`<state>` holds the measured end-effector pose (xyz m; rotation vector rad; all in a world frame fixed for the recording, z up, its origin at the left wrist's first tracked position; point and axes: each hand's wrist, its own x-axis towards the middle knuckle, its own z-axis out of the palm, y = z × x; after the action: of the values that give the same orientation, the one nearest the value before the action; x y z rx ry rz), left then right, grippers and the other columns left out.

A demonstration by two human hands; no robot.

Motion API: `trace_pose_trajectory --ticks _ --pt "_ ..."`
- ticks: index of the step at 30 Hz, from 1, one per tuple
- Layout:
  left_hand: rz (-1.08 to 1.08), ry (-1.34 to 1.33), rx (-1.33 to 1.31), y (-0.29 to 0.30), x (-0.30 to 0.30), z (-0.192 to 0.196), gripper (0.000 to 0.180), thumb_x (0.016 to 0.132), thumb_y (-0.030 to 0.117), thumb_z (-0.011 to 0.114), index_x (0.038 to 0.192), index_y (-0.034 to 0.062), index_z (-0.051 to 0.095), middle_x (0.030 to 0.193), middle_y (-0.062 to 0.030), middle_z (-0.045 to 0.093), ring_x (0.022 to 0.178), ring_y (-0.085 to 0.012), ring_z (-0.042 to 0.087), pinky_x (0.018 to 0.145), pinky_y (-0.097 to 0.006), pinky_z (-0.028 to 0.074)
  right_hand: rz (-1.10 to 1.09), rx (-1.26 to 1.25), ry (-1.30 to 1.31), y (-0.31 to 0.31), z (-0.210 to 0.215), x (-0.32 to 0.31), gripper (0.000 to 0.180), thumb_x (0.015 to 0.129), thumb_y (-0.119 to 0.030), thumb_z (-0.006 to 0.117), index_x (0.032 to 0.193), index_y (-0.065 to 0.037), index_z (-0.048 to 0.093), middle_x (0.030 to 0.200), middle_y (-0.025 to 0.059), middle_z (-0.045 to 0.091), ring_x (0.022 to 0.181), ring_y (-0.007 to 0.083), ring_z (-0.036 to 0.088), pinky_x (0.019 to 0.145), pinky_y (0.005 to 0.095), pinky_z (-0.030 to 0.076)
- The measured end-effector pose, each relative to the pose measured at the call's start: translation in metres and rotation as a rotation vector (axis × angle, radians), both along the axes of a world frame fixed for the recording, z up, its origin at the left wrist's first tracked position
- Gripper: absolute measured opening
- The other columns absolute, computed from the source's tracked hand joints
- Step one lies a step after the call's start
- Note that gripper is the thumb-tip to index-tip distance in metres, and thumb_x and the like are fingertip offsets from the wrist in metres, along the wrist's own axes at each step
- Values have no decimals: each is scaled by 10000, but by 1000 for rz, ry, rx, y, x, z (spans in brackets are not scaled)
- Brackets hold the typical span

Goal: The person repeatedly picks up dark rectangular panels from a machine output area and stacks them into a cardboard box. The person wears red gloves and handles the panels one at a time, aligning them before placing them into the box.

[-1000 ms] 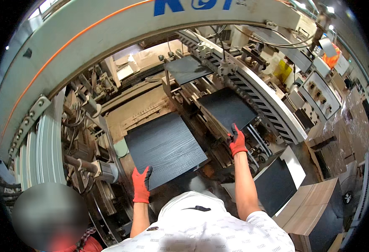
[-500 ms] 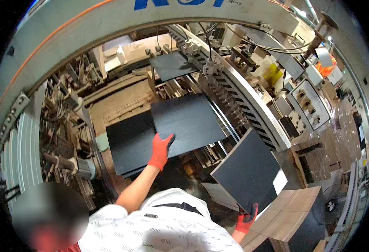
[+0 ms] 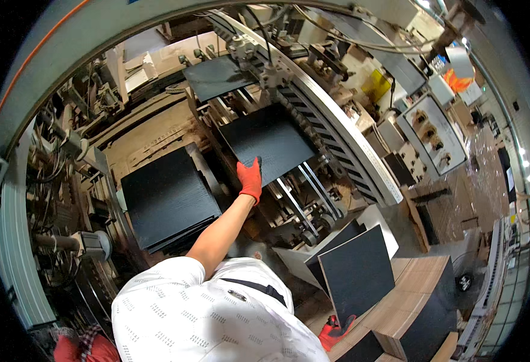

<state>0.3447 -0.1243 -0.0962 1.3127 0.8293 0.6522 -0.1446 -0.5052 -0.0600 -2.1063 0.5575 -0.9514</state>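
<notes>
My left hand (image 3: 250,180), in a red glove with dark fingertips, grips the near edge of a flat black panel (image 3: 269,143). That panel lies over the metal rails (image 3: 301,208) of a machine. Low on the right, my right hand (image 3: 336,333), gloved alike, is closed at the bottom corner of a second black panel (image 3: 356,271), which stands tilted with its pale edge toward me. Some of the right fingers are hidden behind that panel. Left of my left arm rests a stack of black panels (image 3: 168,196).
Another dark panel (image 3: 216,78) lies farther back on the machine. A long striped beam (image 3: 337,127) runs along the right of the rails. Brown wood-grain boards (image 3: 409,295) stand by my right hand. A control box (image 3: 432,136) is beyond. Another person's red-gloved hand (image 3: 66,349) shows at lower left.
My left hand has carried its panel rightward off the stack and onto the rails. The panel at my right hand has turned more upright. My view has shifted somewhat.
</notes>
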Motion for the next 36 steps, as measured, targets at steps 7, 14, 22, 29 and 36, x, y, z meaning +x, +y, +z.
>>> trace_pose_trajectory --ticks 7,14,22,29,36 --pt "-110 -222 -175 8 9 -18 325 884 147 727 1104 -56 600 1101 -98 659 941 -202 593 871 -363 478 106 551 81 -32 23 17 523 921 -42 589 1430 -84 474 1407 82 498 1149 245 571 860 357 535" --pt "-57 -127 -52 -6 18 -2 334 835 200 799 956 -46 608 931 -57 647 832 -165 547 783 -328 463 -172 701 120 -59 4 47 186 961 -295 630 951 -113 597 871 -4 609 732 153 583 623 321 505" --pt "-56 -22 -6 -2 1 7 385 836 278 766 914 -32 552 909 -72 586 822 -171 495 763 -364 452 29 134 786 -81 38 104 349 895 -315 706 948 6 581 801 48 577 723 165 568 701 355 481" --pt "14 125 156 -9 -6 23 448 791 311 727 983 -51 546 946 -238 612 893 -323 593 824 -440 476 63 -240 619 -80 54 150 382 920 -287 681 1109 44 646 946 168 673 823 294 623 755 405 501" --pt "-129 75 57 -5 -4 11 534 850 333 711 1186 -28 506 1136 -266 637 1099 -421 607 929 -453 484 784 -268 422 42 70 275 220 904 -175 689 994 23 658 863 139 656 742 266 595 691 376 490"
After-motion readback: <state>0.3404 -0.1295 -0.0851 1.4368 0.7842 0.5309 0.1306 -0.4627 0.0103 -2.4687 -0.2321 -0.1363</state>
